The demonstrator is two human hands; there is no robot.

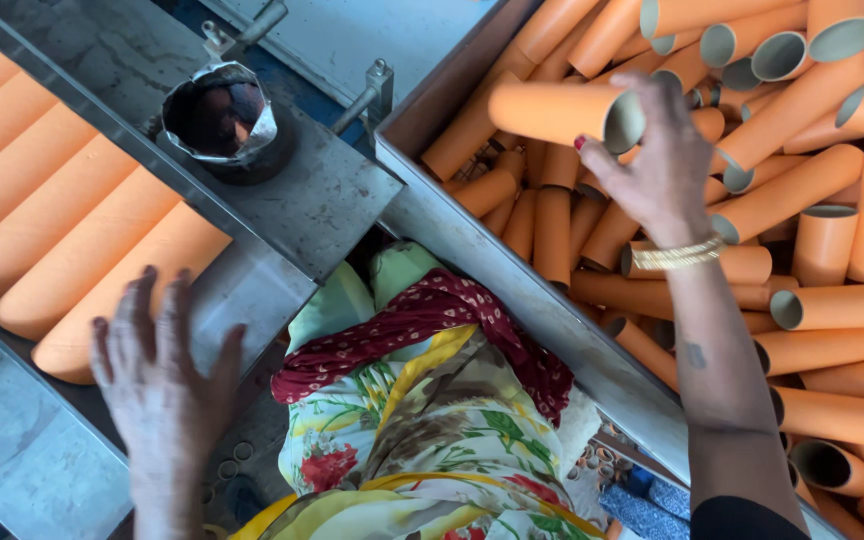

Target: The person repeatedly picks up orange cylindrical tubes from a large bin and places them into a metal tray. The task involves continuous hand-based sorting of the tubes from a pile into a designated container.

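Here, the right hand [664,165] grips an orange tube [564,113] while the left hand [160,385] rests open, empty.

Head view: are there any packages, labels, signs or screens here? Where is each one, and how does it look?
No labels, signs or screens show.
Bin: right side, grey metal, holds loose orange tubes.
Orange tube: plain cardboard cylinder with grey inside, held by the right hand above the bin.
Row of tubes: left, orange, lying side by side near the left hand.
Foil-lined cup: top, round, silver.
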